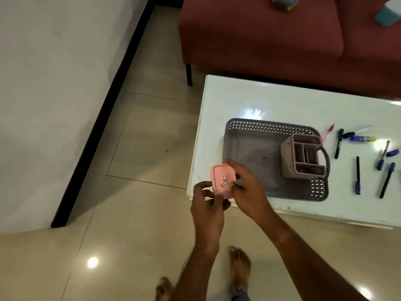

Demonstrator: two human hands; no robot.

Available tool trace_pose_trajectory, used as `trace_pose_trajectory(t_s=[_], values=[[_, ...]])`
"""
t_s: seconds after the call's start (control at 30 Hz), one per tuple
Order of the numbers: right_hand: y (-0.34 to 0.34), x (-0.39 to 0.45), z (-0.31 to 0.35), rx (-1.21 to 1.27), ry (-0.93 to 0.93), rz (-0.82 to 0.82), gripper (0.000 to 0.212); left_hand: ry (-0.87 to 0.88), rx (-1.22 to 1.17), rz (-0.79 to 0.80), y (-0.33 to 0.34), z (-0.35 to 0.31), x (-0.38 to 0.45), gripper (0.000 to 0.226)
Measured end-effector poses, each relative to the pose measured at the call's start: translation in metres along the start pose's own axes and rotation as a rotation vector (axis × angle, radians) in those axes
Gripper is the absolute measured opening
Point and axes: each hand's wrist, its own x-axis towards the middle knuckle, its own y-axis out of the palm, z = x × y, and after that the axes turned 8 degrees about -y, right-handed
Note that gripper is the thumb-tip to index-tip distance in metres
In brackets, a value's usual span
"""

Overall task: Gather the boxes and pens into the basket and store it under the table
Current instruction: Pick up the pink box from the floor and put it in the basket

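Observation:
A small pink box with a sticker on its lid is held in the air just off the table's front left corner. My left hand grips its near side and my right hand grips its right side. The grey perforated basket sits on the white table. Inside it, at the right, stands a mauve divided organiser box with a handle. Several pens and markers lie scattered on the table to the right of the basket.
A red sofa stands behind the table with a few objects on its cushions. Beige tiled floor spreads to the left, bounded by a wall with a black skirting. My bare feet are on the floor below.

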Motion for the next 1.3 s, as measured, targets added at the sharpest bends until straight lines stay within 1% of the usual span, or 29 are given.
trace_pose_trajectory(t_s=[0.07,0.13,0.27,0.33,0.43,0.6,0.67,0.83,0.93,1.13,1.23,1.3], values=[[-0.023,0.002,-0.011,-0.043,0.01,-0.022,0.054,-0.023,0.016,0.03,0.029,0.008,-0.006,0.028],[-0.043,0.002,-0.023,-0.125,0.001,-0.026,0.055,-0.038,0.046,0.056,0.057,0.016,-0.014,0.03],[-0.078,0.005,-0.045,-0.245,0.032,-0.012,0.077,-0.038,0.125,0.078,0.097,0.03,-0.021,0.034],[-0.09,0.007,-0.055,-0.277,0.036,-0.009,0.082,-0.005,0.18,0.052,0.107,0.038,-0.017,0.028],[-0.099,0.012,-0.07,-0.249,0.026,-0.036,0.078,0.059,0.254,-0.023,0.113,0.042,-0.003,0.017],[-0.087,0.031,-0.081,-0.163,0.032,-0.035,0.071,0.188,0.377,-0.147,0.112,0.033,0.025,0.019],[-0.078,0.043,-0.082,-0.146,0.033,-0.049,0.07,0.212,0.416,-0.178,0.113,0.031,0.04,0.022],[-0.06,0.076,-0.094,-0.102,0.014,-0.098,0.068,0.219,0.441,-0.226,0.129,0.03,0.072,0.023],[-0.05,0.098,-0.103,-0.099,0.007,-0.099,0.067,0.211,0.484,-0.261,0.135,0.029,0.089,0.023],[-0.044,0.133,-0.109,-0.089,-0.013,-0.095,0.067,0.156,0.447,-0.276,0.144,0.037,0.123,0.031],[-0.041,0.144,-0.112,-0.101,-0.048,-0.087,0.067,0.173,0.402,-0.282,0.147,0.04,0.133,0.032],[-0.039,0.151,-0.115,-0.101,-0.063,-0.091,0.067,0.176,0.382,-0.267,0.148,0.045,0.143,0.038]])
